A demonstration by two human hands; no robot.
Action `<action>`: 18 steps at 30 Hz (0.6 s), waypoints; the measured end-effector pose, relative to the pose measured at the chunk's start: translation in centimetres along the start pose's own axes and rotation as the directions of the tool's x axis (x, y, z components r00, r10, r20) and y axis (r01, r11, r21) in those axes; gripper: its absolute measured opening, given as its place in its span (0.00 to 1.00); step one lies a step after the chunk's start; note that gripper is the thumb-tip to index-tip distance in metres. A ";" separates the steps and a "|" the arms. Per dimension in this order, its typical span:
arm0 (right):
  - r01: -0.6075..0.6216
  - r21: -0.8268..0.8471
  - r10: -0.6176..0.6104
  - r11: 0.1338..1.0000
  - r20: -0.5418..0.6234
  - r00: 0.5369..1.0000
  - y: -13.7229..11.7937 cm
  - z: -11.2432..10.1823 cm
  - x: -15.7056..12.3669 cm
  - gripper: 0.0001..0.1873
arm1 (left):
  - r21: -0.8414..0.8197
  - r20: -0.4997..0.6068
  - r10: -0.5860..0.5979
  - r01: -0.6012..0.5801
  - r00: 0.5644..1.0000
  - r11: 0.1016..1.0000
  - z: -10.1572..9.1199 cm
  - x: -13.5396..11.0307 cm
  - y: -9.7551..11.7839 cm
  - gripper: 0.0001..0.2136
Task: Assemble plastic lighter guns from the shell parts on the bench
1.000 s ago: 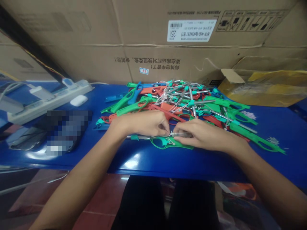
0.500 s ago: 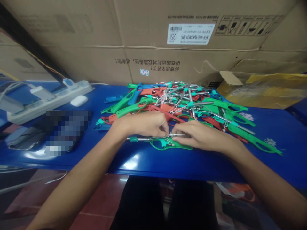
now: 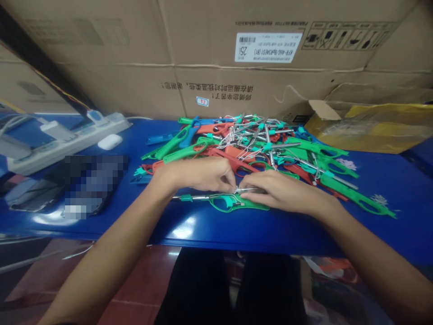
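Holding a slim translucent piece (image 3: 248, 190) close above the far side of a green lighter half-shell (image 3: 252, 204), near the front of the blue tabletop (image 3: 187, 230); unable to tell whether touching it. Gripping the piece's body between thumb and fingers of the right hand (image 3: 282, 190), in a narrow hold; pinching its left end with the left hand (image 3: 209, 175), too closely covered to tell exactly which bit is caught. Lying flat just below, with a thin metal tube (image 3: 201, 197) pointing left and bearing a teal clip (image 3: 186, 197). Leaving room to move toward the front edge, over a glossy strip of tabletop, and leftward as far as a dark phone (image 3: 35, 196). Hemmed in on the far side by a heap of lighter parts (image 3: 237, 152), close behind both hands and spreading right past the right wrist. Bounded beyond by a tall cardboard carton (image 3: 209, 49), at far right by a yellow-taped box (image 3: 389, 131), and at far left by a white power strip (image 3: 34, 159).
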State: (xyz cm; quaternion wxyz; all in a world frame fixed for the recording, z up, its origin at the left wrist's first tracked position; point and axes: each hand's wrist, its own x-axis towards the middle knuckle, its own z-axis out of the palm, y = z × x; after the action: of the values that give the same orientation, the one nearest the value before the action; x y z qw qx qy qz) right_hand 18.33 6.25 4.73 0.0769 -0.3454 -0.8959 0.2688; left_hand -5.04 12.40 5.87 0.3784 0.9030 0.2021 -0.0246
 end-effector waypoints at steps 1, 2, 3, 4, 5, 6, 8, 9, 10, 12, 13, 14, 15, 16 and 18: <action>0.002 -0.001 -0.002 1.000 -0.003 1.000 -0.1 0.0 0.0 0.15 | -0.017 0.017 -0.019 0.019 1.000 1.000 -0.1 -0.1 -0.2 0.10; 0.003 -0.003 -0.003 1.000 -0.005 1.000 -0.1 0.0 0.1 0.15 | -0.036 0.033 -0.037 0.038 0.999 0.999 -0.2 -0.1 -0.3 0.10; 0.001 -0.005 -0.001 1.000 -0.007 1.000 -0.2 0.0 0.1 0.15 | -0.056 0.045 -0.052 0.054 0.998 0.997 -0.3 -0.2 -0.4 0.10; -0.002 -0.007 0.002 1.000 -0.009 1.000 -0.2 0.0 0.2 0.15 | -0.077 0.057 -0.062 0.066 0.996 0.995 -0.3 -0.2 -0.4 0.10; -0.004 -0.011 0.004 1.000 -0.014 1.000 -0.3 0.0 0.2 0.15 | -0.096 0.065 -0.071 0.077 0.995 0.992 -0.4 -0.2 -0.5 0.10; -0.006 -0.016 0.005 1.000 -0.021 1.000 -0.4 0.0 0.2 0.16 | -0.113 0.069 -0.080 0.088 0.994 0.990 -0.4 -0.2 -0.5 0.10; -0.012 -0.030 0.011 0.999 -0.027 1.000 -0.4 0.0 0.2 0.17 | -0.129 0.062 -0.088 0.095 0.994 0.987 -0.4 -0.2 -0.4 0.10; -0.015 -0.035 0.014 0.999 -0.027 1.000 -0.5 0.0 0.3 0.17 | -0.126 0.055 -0.084 0.090 0.995 0.988 -0.4 -0.1 -0.3 0.09; -0.018 -0.037 0.017 0.999 -0.026 1.000 -0.5 0.0 0.3 0.17 | -0.118 0.046 -0.076 0.081 0.996 0.990 -0.4 -0.1 -0.3 0.09; -0.018 -0.036 0.017 0.999 -0.028 0.999 -0.5 -0.1 0.3 0.16 | -0.103 0.033 -0.062 0.065 0.998 0.993 -0.4 0.0 -0.3 0.08; -0.014 -0.036 0.013 0.999 -0.032 0.999 -0.6 0.0 0.2 0.16 | -0.099 0.030 -0.058 0.061 0.998 0.993 -0.4 0.0 -0.3 0.08; -0.011 -0.038 0.009 0.999 -0.038 0.999 -0.6 0.0 0.2 0.16 | -0.097 0.028 -0.057 0.060 0.998 0.993 -0.3 0.0 -0.3 0.08; -0.007 -0.042 0.005 0.999 -0.043 0.999 -0.6 0.0 0.2 0.16 | -0.096 0.028 -0.058 0.060 0.998 0.994 -0.4 0.0 -0.3 0.08; -0.007 -0.048 0.005 0.999 -0.046 0.999 -0.6 0.0 0.3 0.16 | -0.093 0.028 -0.057 0.059 0.998 0.994 -0.4 0.0 -0.3 0.09; -0.009 -0.059 0.006 0.998 -0.048 0.999 -0.6 0.1 0.3 0.15 | -0.085 0.030 -0.056 0.059 0.998 0.995 -0.4 0.0 -0.3 0.09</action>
State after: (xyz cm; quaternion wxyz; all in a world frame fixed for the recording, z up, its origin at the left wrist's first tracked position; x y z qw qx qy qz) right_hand 17.79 6.04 4.96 0.0869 -0.3573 -0.9000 0.2342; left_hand -5.19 12.83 5.93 0.4188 0.8793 0.2236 -0.0392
